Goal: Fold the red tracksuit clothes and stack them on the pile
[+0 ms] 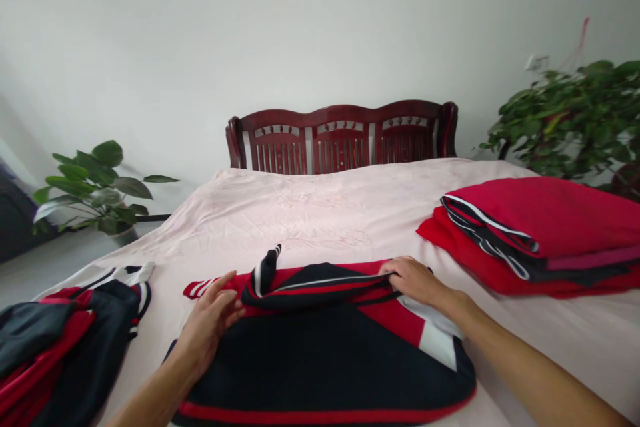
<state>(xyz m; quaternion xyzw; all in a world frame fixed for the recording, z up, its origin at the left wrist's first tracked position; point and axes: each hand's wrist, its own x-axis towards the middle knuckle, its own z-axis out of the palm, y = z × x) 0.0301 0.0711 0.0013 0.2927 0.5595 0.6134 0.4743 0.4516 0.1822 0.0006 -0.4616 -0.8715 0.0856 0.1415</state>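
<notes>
Head view: a pale pink sheet (390,213) has its left edge slanting away from the near left toward a wooden headboard (345,137); a strip of it runs between the loose clothes (107,320) and the jacket (300,360), a broad stretch lies beyond the jacket, and another gap follows on the right before the folded stack (565,213). The jacket lies at the near middle, its long axis running left to right, a striped red cuff (201,287) pointing left, a dark cuff (273,259) poking up and away, its curved red-trimmed edge toward the person. By the red cuff, the left hand (204,328) is partly open, fingers loosely bent, holding nothing; at the far right corner, the right hand (413,279) is closed, pinching folded cloth between thumb and fingers. Further around, a potted plant (105,197) stands left, and a leafy plant (580,113) rises behind the stack; loose clothes and stack limit sideways room
</notes>
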